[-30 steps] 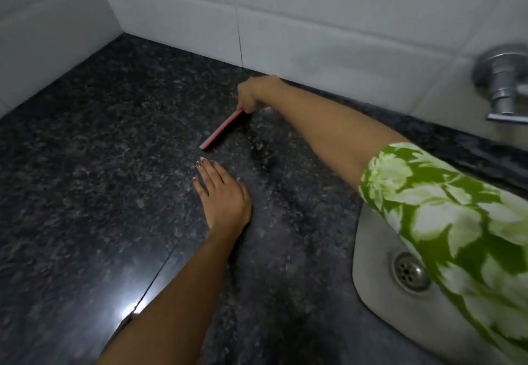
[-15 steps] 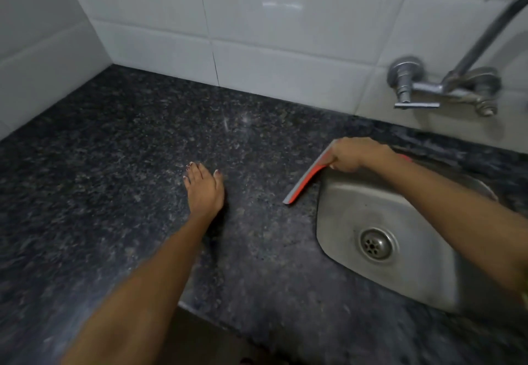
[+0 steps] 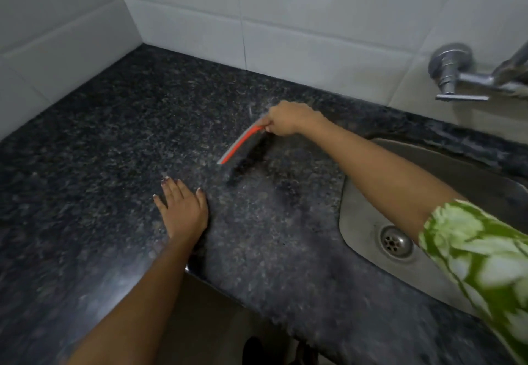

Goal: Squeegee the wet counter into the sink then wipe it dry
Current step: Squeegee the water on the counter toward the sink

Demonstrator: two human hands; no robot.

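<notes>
A: Where was the tool?
B: Over the wet desk (image 3: 120, 142), left of the sink (image 3: 371, 239): squeegee (image 3: 240, 144), right hand (image 3: 285, 119) fingers closed on it; left hand (image 3: 183, 213) flat, fingers spread.
A: Risk?
B: A raised blade would likely leave streaks.

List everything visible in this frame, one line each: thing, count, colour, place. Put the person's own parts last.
Speckled granite counter: one, black-grey, fills the left and centre.
Stainless steel sink: one, dull silver, set into the counter at right, drain visible.
Chrome wall tap: one, silver, on the tiles above the sink.
Glazed wall tiles: several, white, behind and left of the counter.
Orange-edged squeegee: one, orange and grey, mid-counter.
Left hand: flat on the counter, holding nothing.
Right hand: gripping the squeegee's end.
Green floral sleeve: right arm.
</notes>
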